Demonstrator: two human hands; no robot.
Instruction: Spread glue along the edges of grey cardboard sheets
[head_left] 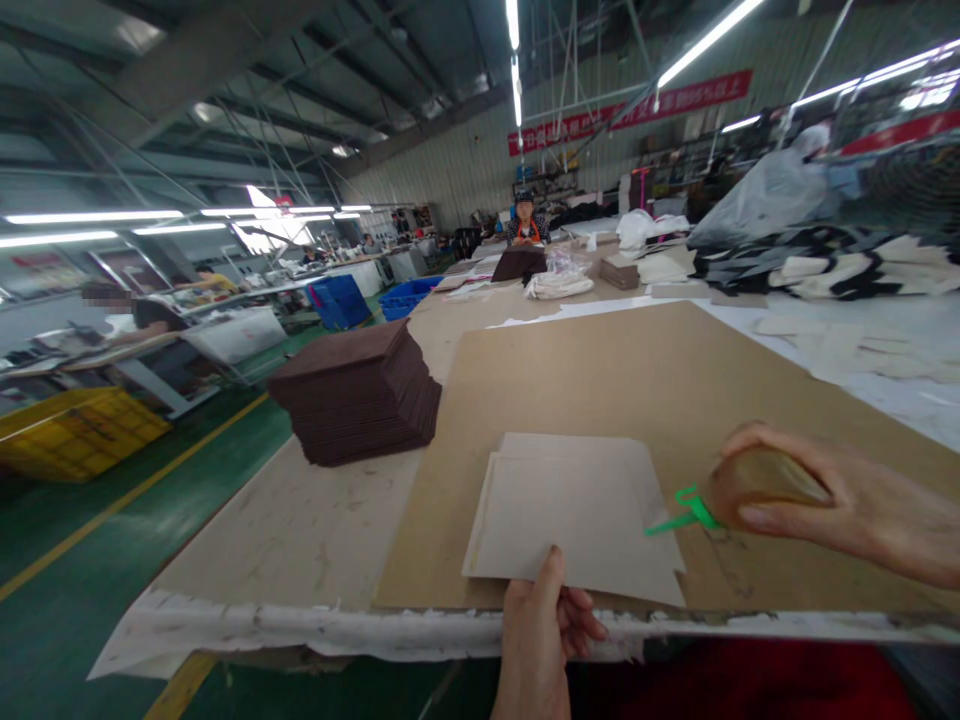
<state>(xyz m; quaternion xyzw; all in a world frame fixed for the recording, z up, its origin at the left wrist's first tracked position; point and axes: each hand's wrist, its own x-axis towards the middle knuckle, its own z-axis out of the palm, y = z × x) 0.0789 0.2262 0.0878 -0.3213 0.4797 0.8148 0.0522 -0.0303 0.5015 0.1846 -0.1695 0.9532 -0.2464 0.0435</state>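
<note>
My left hand (pixel 541 620) is at the table's front edge, its thumb on top of light grey cardboard sheets (pixel 570 520) and its fingers curled below their near edge. The sheets overlap unevenly on a large brown board. In my right hand (pixel 832 495) is an amber squeeze bottle (pixel 765 485), tilted on its side, its green nozzle (pixel 686 515) pointing left over the right part of the top sheet. My right fingers wrap round the bottle's body. Whether the nozzle tip touches the sheet, I cannot tell.
A tall stack of dark brown pieces (pixel 360 395) stands left of the sheets. The brown board (pixel 600 370) covers much of the table. Farther back are a plastic-wrapped bundle (pixel 562 275) and a seated person (pixel 527 228). A yellow bin (pixel 82 435) stands on the floor at left.
</note>
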